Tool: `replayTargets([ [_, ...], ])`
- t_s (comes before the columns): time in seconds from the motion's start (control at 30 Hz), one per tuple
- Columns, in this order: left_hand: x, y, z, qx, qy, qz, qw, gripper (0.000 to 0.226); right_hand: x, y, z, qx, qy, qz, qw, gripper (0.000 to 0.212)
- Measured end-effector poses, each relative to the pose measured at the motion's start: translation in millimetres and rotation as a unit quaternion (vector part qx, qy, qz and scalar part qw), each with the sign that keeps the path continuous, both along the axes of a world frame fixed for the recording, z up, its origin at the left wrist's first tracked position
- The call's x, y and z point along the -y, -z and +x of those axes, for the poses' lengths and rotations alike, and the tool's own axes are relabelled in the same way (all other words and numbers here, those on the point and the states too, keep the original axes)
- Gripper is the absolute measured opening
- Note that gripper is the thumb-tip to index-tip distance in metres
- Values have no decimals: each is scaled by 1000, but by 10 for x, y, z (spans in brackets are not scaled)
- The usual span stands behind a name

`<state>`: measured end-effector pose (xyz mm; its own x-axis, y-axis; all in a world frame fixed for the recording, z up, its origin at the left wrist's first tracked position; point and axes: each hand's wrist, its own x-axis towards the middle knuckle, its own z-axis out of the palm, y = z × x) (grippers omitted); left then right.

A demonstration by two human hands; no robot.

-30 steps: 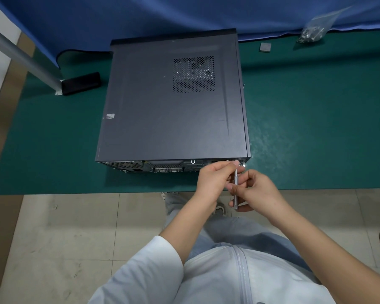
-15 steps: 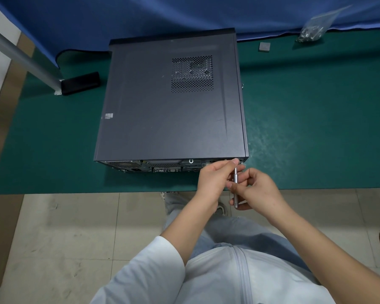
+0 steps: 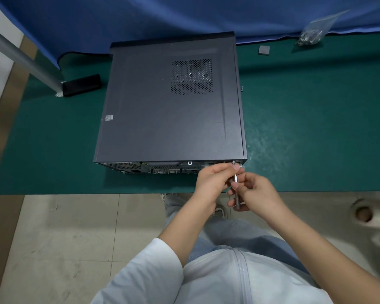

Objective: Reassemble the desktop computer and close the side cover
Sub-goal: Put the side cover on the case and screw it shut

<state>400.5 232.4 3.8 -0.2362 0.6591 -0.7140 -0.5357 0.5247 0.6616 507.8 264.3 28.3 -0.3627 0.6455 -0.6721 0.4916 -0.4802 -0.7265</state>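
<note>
A clear bag (image 3: 314, 34) of small metal parts lies on the green desk (image 3: 305, 119) by a blue curtain (image 3: 162, 16). The closed computer case (image 3: 169, 106) lies flat; the left hand (image 3: 213, 183) pinches the screwdriver (image 3: 236, 189) near its tip, and the right hand (image 3: 257, 194) grips its shaft.

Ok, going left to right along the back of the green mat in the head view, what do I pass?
Black block → computer case → small grey square → clear bag of screws.
</note>
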Motion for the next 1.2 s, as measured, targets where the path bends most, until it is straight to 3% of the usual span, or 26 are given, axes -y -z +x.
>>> replayTargets([
  [0.17,-8,-46,8,-30,-11,-12,999,16,5,-9,-19,-23,9,-35,999,16],
  [0.3,-8,-66,20,-39,-29,-17,999,17,1,-19,-20,-36,35,-71,996,5],
  [0.43,-14,-78,10,-46,-27,-12,999,24,-13,-39,4,-24,65,-85,994,19],
  [0.63,-46,-119,-57,18,23,-28,999,18,-18,-21,-4,-31,43,-83,995,8],
  [0.87,-83,-89,-46,18,7,-42,999,23,-53,-48,-10,-45,35,-113,992,8],
  [0.97,-77,-78,-55,26,5,-37,999,30,-68,-66,15,-35,51,-114,992,18],
  [1.1,-80,-94,-115,46,43,-36,997,23,-63,-48,-2,-40,45,-120,991,6],
  [1.2,-82,-107,-151,46,68,-39,996,20,-71,-29,-18,-41,29,-124,991,9],
])
